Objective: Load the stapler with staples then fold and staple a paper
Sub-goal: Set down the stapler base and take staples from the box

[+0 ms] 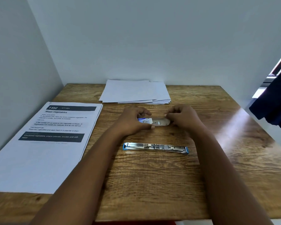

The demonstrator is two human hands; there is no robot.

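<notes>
A silver stapler with blue ends lies flat and opened out on the wooden table, nearer to me than both hands. Behind it sits a small staple box, its blue-and-white sleeve on the left and a white inner tray pulled out to the right. My left hand grips the sleeve end. My right hand pinches the tray end with its fingertips. A pile of blank white paper lies at the back of the table against the wall.
A stack of printed sheets headed "Wash Vegetables" covers the table's left side. Walls close off the left and the back. Dark blue cloth hangs past the table's right edge. Bare wood lies in front of the stapler.
</notes>
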